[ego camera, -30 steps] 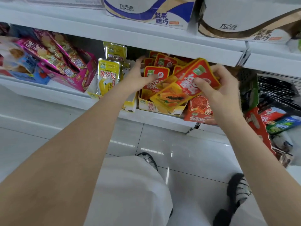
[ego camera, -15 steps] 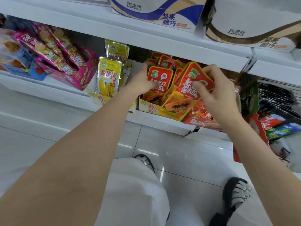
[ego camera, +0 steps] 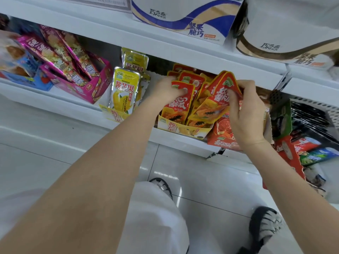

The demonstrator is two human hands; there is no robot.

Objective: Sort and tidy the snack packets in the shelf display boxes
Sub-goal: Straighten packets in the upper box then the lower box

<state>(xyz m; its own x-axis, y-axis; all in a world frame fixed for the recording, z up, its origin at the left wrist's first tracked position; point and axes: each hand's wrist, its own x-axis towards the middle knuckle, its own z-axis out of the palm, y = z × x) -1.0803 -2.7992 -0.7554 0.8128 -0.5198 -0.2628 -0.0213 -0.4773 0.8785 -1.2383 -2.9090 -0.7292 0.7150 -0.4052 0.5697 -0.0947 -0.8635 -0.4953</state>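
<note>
Red and yellow papaya snack packets stand in a yellow display box (ego camera: 180, 128) on the middle shelf. My left hand (ego camera: 166, 89) holds the front upright papaya packet (ego camera: 177, 105) near its top, fingers curled over it. My right hand (ego camera: 244, 109) grips a small bunch of papaya packets (ego camera: 218, 97), tilted left, their lower ends down in the box. More red packets (ego camera: 190, 77) stand behind. Left of the box, yellow mango packets (ego camera: 123, 91) stand in their own box.
A pink box of purple snack bars (ego camera: 78, 77) and a blue box (ego camera: 27, 70) sit at the left. A red box (ego camera: 224, 134) lies under my right hand. Assorted packets (ego camera: 310, 149) fill a wire basket at the right. White cartons (ego camera: 185, 17) sit on the shelf above.
My right hand has lowered the bunch of papaya packets into the box and turned it more upright. My left hand shifted onto the front packet's top.
</note>
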